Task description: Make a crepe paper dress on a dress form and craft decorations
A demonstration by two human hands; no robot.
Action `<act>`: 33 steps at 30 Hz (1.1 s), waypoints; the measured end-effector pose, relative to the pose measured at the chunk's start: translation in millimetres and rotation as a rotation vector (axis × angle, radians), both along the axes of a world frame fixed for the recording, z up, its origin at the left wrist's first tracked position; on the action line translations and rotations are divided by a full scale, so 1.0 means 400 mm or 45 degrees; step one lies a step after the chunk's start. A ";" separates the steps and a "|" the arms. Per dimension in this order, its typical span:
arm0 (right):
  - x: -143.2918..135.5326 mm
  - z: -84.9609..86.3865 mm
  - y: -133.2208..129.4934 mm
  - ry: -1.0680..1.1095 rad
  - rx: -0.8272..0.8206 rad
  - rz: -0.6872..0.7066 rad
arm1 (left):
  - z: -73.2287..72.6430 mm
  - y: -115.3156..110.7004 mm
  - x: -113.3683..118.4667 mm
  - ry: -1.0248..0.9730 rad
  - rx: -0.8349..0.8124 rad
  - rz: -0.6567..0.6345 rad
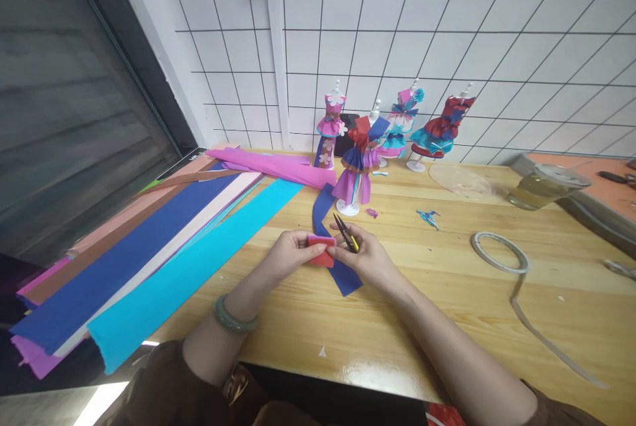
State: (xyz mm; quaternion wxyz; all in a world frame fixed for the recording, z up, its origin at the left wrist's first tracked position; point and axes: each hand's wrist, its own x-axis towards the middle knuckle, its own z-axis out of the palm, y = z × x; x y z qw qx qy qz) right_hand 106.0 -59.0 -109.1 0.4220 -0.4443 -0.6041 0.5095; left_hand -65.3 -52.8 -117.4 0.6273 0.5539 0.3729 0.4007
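My left hand [294, 252] pinches the left side of a small folded piece of red crepe paper [322, 258] with a pink-purple strip along its top edge. The fingertips of my right hand [365, 255] grip the right side of the same piece. Tucked in my right hand is a pair of dark scissors [344, 232] with a bit of yellow, blades pointing up and away. Beneath the hands lies a dark blue paper strip [346, 279]. Just beyond them a small dress form in a red, blue and purple paper dress [358, 154] stands on a white base.
Long crepe paper strips [199, 267] in several colours cover the left of the table. More dressed forms [442, 124] stand along the tiled wall. At right are a tape roll [501, 252] with a loose tail, a plastic cup [546, 187] and paper scraps [428, 218].
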 end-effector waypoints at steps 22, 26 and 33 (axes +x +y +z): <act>0.018 0.039 -0.015 -0.143 0.159 0.076 | 0.016 0.000 -0.010 0.020 0.110 0.090; 0.055 0.066 -0.013 -0.373 0.183 0.220 | 0.017 -0.003 -0.014 0.086 0.134 0.104; 0.073 0.077 -0.014 -0.456 0.150 0.332 | 0.020 -0.009 -0.015 0.088 0.105 0.078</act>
